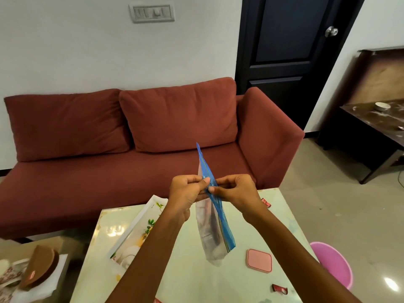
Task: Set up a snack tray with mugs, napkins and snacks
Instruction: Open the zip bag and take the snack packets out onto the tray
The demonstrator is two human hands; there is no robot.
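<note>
Left hand [185, 189] and right hand [235, 191] pinching blue seal strip of zip-lock bag [213, 232], fingers closed on it. Bag hanging below fingers: light, limp, slippery film. Probably best gripping at stiffer seal edge.

- A zip bag [215, 226] is hanging between the fingers [204, 182] of both hands, above the counter [192, 281].
- A tray [135, 228] is lying on the counter, left of and below the fingers.
- A lid [259, 260] is resting on the counter, right of and below the fingers.
- A sofa [122, 136] is standing behind the fingers, beyond the counter.
- A stool [334, 263] is standing on the floor, far right of the fingers.
</note>
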